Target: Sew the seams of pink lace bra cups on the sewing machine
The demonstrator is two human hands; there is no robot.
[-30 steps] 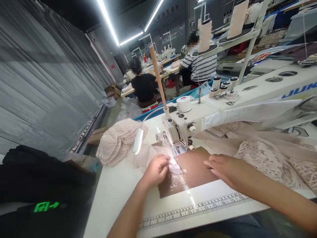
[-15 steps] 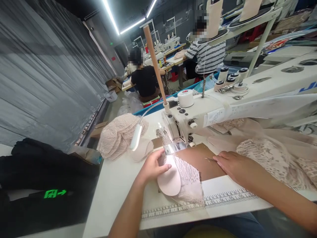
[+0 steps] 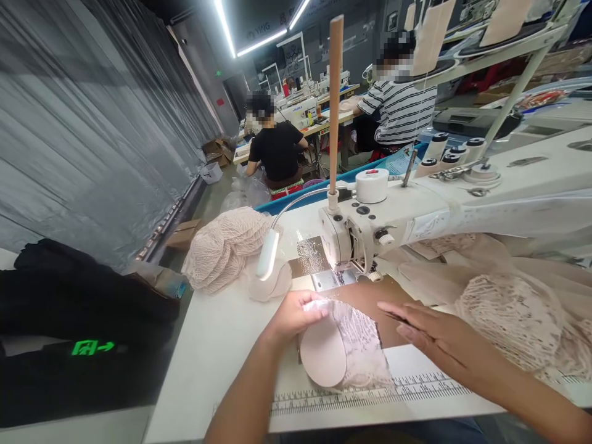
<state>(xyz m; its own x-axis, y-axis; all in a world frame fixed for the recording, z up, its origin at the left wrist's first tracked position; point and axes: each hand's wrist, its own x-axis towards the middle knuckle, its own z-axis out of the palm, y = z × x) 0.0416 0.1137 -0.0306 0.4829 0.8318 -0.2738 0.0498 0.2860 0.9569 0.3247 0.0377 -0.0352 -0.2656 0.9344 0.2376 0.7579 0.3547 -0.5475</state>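
At the lower middle of the frame, two bare hands are at work on a white table. The left hand pinches one oval pale-pink pad by its upper end, thumb on top. One piece of lace lies spread against the pad's right side, both over one brown board, their lower edges reaching the ruler strip along the bottom.

Right of them, the right hand has its fingers stretched out, one thin dark tool held between them and the thumb; I can't tell its kind.

One sewing machine fills the right of the frame, carrying one wooden rod, one white roll and, by my count, five small spools. One slim lamp bends down at centre left, beside a pile of lace pieces overlapping too closely to count.

Two co-workers sit toward the top, one in a black top, one in a striped shirt, under three light tubes.
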